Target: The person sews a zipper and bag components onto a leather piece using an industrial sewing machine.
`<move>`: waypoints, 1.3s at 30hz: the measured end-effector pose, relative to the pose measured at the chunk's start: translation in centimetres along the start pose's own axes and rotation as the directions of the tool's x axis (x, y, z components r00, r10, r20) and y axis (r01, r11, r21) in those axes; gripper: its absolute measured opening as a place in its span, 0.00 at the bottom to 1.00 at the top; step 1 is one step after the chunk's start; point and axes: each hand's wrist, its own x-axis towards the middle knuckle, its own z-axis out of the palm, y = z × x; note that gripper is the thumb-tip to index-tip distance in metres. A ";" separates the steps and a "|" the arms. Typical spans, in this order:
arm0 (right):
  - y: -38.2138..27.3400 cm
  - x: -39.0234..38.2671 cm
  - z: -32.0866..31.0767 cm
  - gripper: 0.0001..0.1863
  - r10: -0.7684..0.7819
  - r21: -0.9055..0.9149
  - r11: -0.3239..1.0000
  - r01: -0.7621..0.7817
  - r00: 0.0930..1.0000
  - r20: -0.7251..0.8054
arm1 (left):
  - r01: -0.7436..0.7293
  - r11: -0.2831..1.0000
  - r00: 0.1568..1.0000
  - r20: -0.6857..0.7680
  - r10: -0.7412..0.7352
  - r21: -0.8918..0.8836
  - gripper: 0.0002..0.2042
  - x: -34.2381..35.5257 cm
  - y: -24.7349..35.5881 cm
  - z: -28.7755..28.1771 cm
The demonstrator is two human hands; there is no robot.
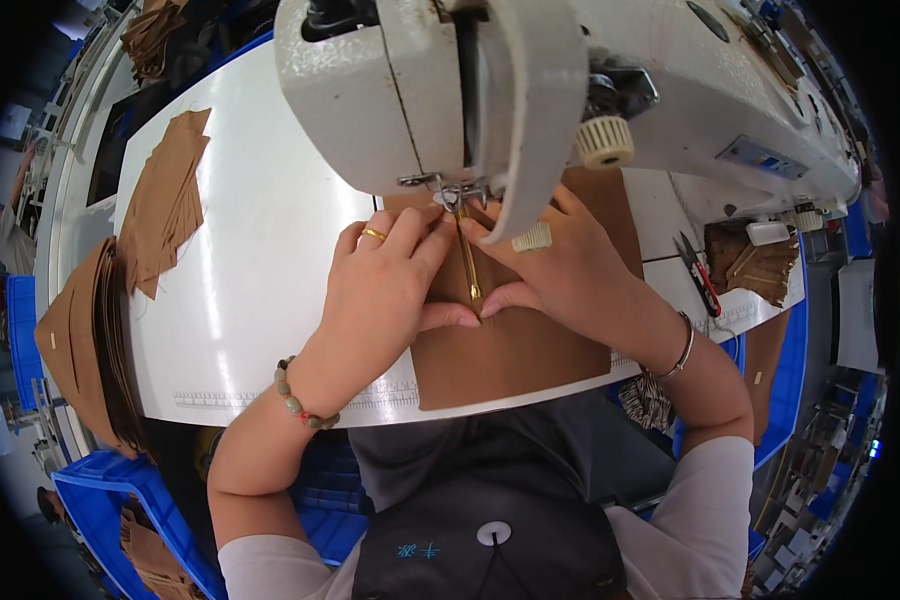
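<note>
A brown fabric panel [515, 355] lies under the needle area of a white sewing machine [370, 110]. Along its middle runs a narrow zipper [467, 255] with gold teeth and a gold slider at the near end. My left hand [385, 270] presses the cloth left of the zipper, fingertips close to the presser foot [452, 196], thumb stretched toward the slider. On the other side my right hand [580, 260] lies spread on the panel, its thumb meeting that end too. The machine head partly hides the right fingers.
Brown fabric pieces [168, 200] lie at the table's left, with a folded brown stack [82, 345] over its edge. Red-handled thread snips [700, 275] and a pile of brown scraps [755, 262] are at the right. A blue crate [130, 480] stands below left.
</note>
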 end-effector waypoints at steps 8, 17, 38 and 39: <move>0.4 0.2 0.7 0.28 0.043 0.082 0.996 -0.040 0.998 -0.035 | 0.047 0.995 0.998 0.033 -0.045 -0.093 0.39 0.3 -0.7 0.3; -1.7 -1.8 -0.3 0.30 0.025 0.168 0.985 -0.026 1.000 0.004 | 0.054 0.960 0.993 -0.085 -0.080 -0.273 0.35 -3.5 1.2 1.2; -2.4 -2.1 -0.1 0.28 -0.009 0.046 0.999 0.010 1.000 -0.017 | -0.103 0.995 0.995 -0.018 0.103 -0.008 0.33 -2.9 1.3 0.2; -2.2 -1.9 0.0 0.28 -0.011 0.055 0.998 0.012 1.000 -0.022 | -0.109 0.994 0.994 -0.023 0.109 0.008 0.33 -2.6 1.1 0.3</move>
